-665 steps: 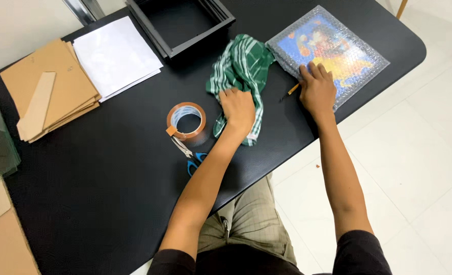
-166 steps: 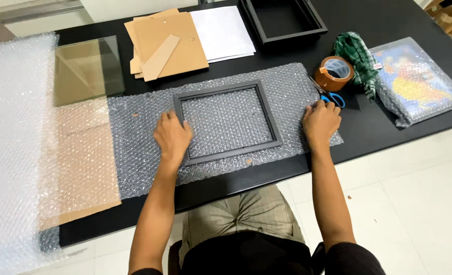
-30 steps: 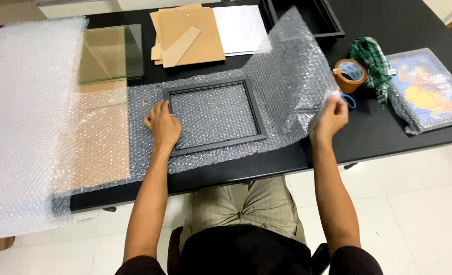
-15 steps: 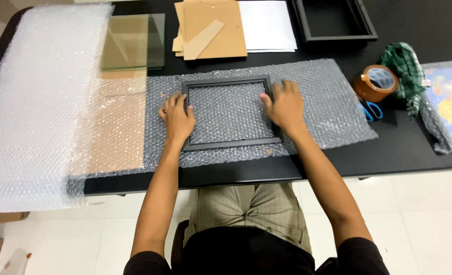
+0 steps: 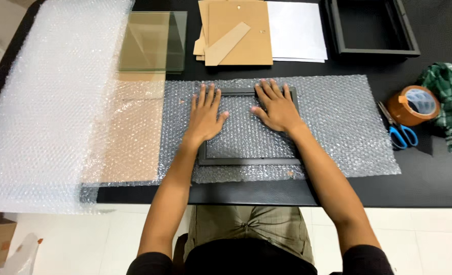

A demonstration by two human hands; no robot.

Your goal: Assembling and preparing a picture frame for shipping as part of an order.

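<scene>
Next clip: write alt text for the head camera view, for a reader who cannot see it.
Seen from above, a person's left hand and right hand press flat on a black picture frame lying on a sheet of bubble wrap on a black table. Glass panes, cardboard backings, white paper, tape roll and blue-handled scissors lie around it.

Matt black frame, dimpled plastic bubble wrap

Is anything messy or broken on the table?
Nothing looks broken or spilled. Both hands, left hand and right hand, lie flat on the black frame, which sits straight on the bubble wrap. Only the green cloth lies crumpled by the tape roll.
</scene>
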